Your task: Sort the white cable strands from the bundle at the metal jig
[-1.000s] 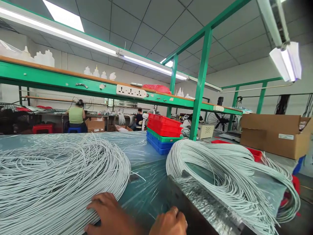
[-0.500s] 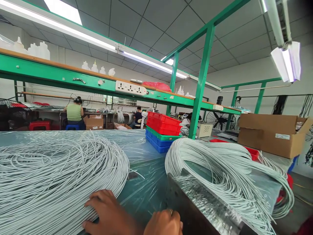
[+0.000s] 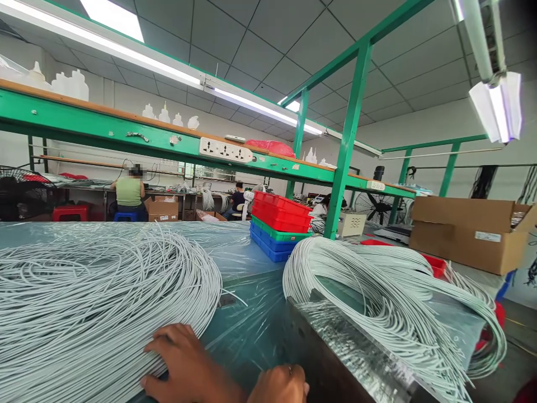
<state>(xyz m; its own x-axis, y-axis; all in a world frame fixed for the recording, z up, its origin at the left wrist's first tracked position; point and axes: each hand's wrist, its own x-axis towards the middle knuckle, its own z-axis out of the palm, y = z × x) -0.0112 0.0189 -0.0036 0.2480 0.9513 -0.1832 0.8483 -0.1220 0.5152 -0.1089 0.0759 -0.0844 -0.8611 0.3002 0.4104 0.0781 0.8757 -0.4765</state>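
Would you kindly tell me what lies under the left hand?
The left hand rests on the near edge of the left cable pile, which lies on a plastic sheet. What lies beneath the palm is covered.

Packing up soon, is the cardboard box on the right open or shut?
Open: the cardboard box has its top flaps standing up.

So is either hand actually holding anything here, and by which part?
Left hand rests on the near edge of the white cable coil; a closed grip cannot be told. Right hand is mostly cut off.

1 head camera looks forward, low and close over the bench (image 3: pixel 251 268).
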